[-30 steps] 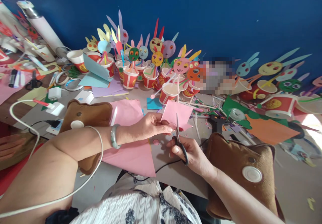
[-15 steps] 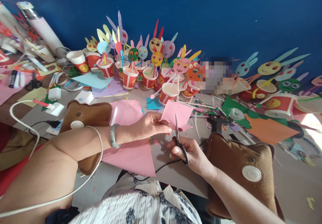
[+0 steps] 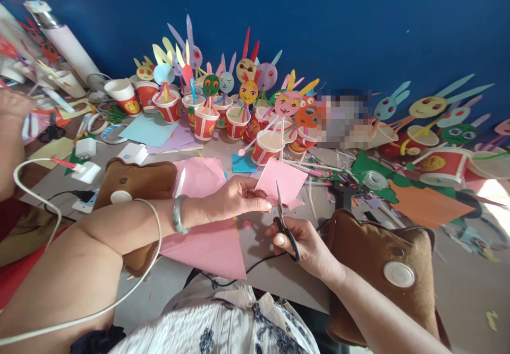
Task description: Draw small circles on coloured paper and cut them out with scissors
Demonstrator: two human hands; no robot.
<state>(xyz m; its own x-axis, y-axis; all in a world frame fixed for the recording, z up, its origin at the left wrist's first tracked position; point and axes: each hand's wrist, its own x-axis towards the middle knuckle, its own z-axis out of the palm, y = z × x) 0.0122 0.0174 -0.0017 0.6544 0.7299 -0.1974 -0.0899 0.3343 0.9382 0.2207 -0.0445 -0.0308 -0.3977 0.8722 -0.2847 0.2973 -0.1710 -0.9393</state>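
Observation:
Pinched in my left hand (image 3: 245,197) is a small pink paper sheet (image 3: 282,178), held up over the table, with a small round pink disc at my fingertips. My right hand (image 3: 297,240) grips black-handled scissors (image 3: 282,221) by the finger loops, blades pointing up. The blades lie against the lower part of the sheet, near my left thumb; whether they bite into the paper I cannot tell. On the table just below sits another small pink paper disc (image 3: 247,225). A larger pink sheet (image 3: 211,250) lies under my left forearm.
Red-and-white paper cups (image 3: 268,147) with paper rabbit faces line the blue wall. Brown cushions (image 3: 374,274) lie on either side. A black glue gun (image 3: 341,192) and paper scraps are at right; a white cable crosses my left arm. Another person's arm (image 3: 11,141) is at far left.
Another person's hand and arm have come into view at the far left edge. My hands, the sheet and the scissors have hardly moved.

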